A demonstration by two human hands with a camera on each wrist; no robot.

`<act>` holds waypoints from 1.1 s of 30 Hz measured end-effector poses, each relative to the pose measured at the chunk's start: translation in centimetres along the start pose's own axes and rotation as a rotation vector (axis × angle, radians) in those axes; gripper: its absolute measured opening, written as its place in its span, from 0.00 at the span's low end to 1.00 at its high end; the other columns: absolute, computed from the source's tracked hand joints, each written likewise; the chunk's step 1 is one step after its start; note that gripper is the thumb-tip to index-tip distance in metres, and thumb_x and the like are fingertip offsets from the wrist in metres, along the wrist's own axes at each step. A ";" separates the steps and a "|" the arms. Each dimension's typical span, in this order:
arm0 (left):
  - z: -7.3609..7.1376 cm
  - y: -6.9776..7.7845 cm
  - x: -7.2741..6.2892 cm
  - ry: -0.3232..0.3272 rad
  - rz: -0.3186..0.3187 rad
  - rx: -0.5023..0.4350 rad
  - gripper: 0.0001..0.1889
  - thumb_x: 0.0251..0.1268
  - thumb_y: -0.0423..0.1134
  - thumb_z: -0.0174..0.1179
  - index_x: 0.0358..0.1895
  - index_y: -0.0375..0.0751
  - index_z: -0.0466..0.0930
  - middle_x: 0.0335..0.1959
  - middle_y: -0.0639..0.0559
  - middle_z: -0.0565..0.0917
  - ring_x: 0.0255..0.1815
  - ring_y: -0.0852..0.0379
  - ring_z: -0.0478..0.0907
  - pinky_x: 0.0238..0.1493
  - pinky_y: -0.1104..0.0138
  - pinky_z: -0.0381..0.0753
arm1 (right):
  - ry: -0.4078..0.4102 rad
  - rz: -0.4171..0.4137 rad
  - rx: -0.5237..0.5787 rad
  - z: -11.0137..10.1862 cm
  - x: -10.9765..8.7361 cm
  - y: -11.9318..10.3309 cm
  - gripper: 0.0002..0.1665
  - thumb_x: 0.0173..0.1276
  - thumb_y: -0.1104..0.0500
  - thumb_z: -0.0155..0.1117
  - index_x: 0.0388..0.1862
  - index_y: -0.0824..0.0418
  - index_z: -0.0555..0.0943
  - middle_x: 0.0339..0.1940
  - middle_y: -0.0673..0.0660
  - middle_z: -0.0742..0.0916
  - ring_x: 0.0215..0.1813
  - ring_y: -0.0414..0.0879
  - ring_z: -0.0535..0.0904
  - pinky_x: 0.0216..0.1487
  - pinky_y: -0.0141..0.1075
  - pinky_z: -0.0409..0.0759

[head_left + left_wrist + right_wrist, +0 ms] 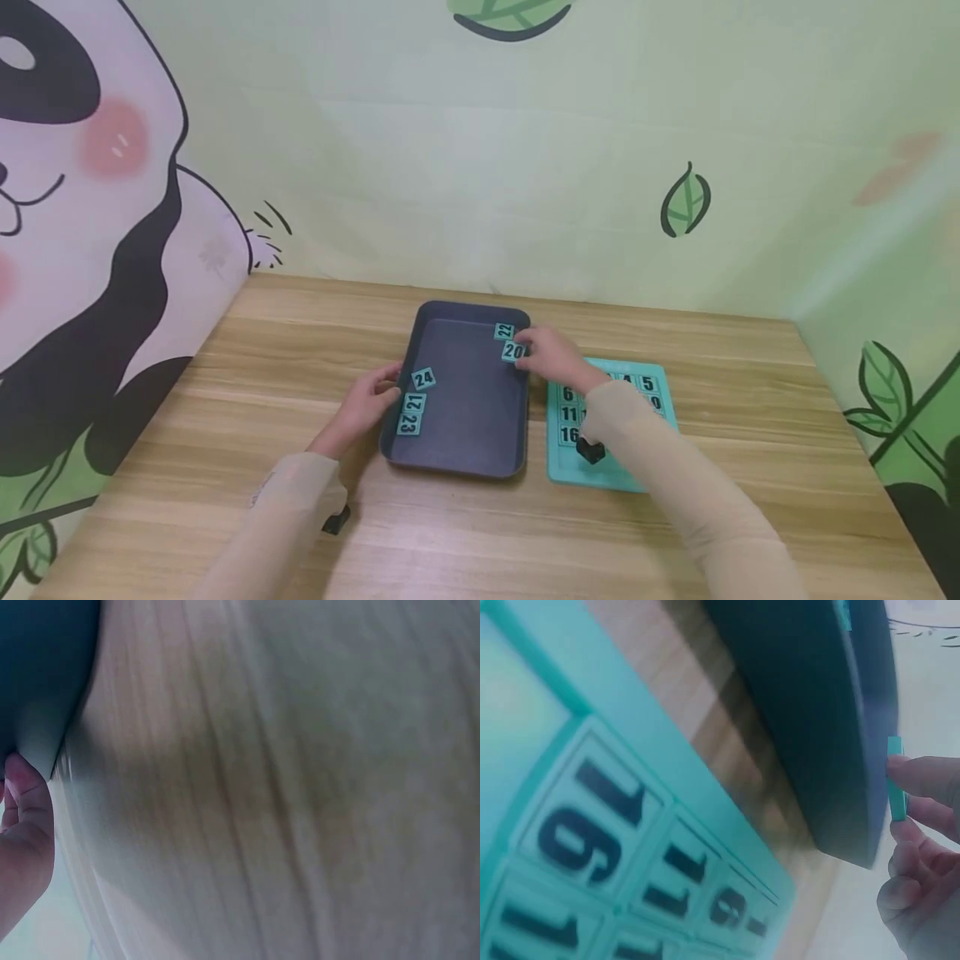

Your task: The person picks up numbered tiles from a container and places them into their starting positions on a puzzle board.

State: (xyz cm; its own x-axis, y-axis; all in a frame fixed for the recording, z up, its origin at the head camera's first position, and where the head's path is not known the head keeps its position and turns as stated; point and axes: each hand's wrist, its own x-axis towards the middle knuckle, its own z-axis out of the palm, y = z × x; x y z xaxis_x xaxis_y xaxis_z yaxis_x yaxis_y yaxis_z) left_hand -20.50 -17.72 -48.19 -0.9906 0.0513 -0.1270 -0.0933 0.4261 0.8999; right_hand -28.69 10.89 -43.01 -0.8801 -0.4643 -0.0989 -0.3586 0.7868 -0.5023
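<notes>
My right hand [555, 357] reaches over the right wall of a dark tray [468, 392]. It pinches a teal number tile marked 20 [513, 351], seen edge-on between thumb and fingers as a thin tile [895, 780] in the right wrist view. Just behind lies tile 22 [504, 332]. My left hand [365, 408] holds the tray's left rim; its thumb [26, 784] shows against the tray wall in the left wrist view. Near that side, inside the tray, lie tile 24 [423, 379], tile 21 [414, 403] and tile 23 [408, 425].
Right of the tray, a teal number board [600, 477] lies partly under my right forearm, with several numbered tiles in rows. Both rest on a wooden table [450, 533]. A printed wall [585, 250] with a panda and leaves stands behind.
</notes>
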 end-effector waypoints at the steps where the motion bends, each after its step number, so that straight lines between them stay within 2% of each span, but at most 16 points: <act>1: 0.0 0.0 0.0 0.000 -0.003 0.002 0.24 0.61 0.28 0.45 0.62 0.35 0.61 0.55 0.36 0.69 0.58 0.37 0.66 0.58 0.50 0.67 | -0.002 -0.004 0.015 -0.3 -0.3 0.1 0.24 0.57 0.56 0.61 0.53 0.60 0.74 0.50 0.58 0.77 0.50 0.50 0.73 0.48 0.43 0.75; 4: -0.1 -0.1 0.0 0.000 -0.013 0.002 0.24 0.61 0.28 0.45 0.63 0.36 0.61 0.55 0.36 0.69 0.58 0.38 0.66 0.58 0.51 0.67 | 0.000 -0.024 0.040 -1.1 -1.3 0.5 0.25 0.57 0.56 0.60 0.54 0.61 0.73 0.54 0.59 0.76 0.55 0.52 0.72 0.53 0.46 0.72; 8: -0.2 -0.2 0.0 -0.003 -0.021 -0.008 0.24 0.62 0.28 0.44 0.63 0.37 0.60 0.55 0.37 0.69 0.58 0.38 0.66 0.58 0.51 0.67 | 0.022 -0.060 0.038 -2.1 -2.8 1.5 0.24 0.57 0.56 0.61 0.54 0.60 0.74 0.50 0.57 0.77 0.53 0.51 0.72 0.53 0.45 0.72; 10: -0.2 -0.1 0.0 -0.006 -0.011 -0.008 0.24 0.61 0.28 0.44 0.63 0.36 0.60 0.55 0.36 0.69 0.57 0.38 0.67 0.57 0.51 0.68 | 0.024 -0.066 0.045 -2.6 -3.6 2.0 0.24 0.57 0.57 0.61 0.53 0.60 0.74 0.48 0.57 0.77 0.50 0.50 0.73 0.49 0.44 0.74; 15: -0.3 -0.2 0.1 -0.004 -0.004 0.009 0.24 0.61 0.28 0.44 0.63 0.35 0.60 0.55 0.35 0.69 0.56 0.38 0.68 0.54 0.53 0.71 | 0.015 -0.046 0.084 -3.6 -5.7 3.5 0.25 0.58 0.57 0.60 0.55 0.61 0.72 0.49 0.57 0.76 0.45 0.50 0.73 0.42 0.39 0.75; 23: -0.2 -0.3 0.3 0.003 -0.008 0.025 0.24 0.61 0.28 0.45 0.62 0.36 0.61 0.54 0.36 0.70 0.54 0.40 0.70 0.53 0.54 0.72 | 0.079 -0.064 0.131 -5.2 -8.6 5.2 0.24 0.55 0.62 0.61 0.53 0.65 0.73 0.44 0.60 0.77 0.32 0.45 0.67 0.29 0.31 0.69; 33: 0.1 -0.1 0.2 -0.007 -0.014 0.029 0.24 0.61 0.28 0.45 0.63 0.36 0.60 0.54 0.36 0.70 0.55 0.39 0.69 0.55 0.53 0.71 | 0.091 -0.061 0.098 -5.9 -12.3 8.7 0.23 0.53 0.65 0.63 0.50 0.69 0.75 0.38 0.62 0.77 0.25 0.42 0.64 0.23 0.28 0.66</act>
State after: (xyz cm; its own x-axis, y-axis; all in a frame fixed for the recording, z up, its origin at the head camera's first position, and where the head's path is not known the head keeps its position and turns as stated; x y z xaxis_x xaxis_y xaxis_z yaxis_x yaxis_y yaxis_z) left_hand -20.68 -17.68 -48.29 -0.9884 0.0516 -0.1428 -0.1043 0.4526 0.8856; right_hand -22.78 25.85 -41.13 -0.8839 -0.4676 0.0108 -0.3842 0.7128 -0.5868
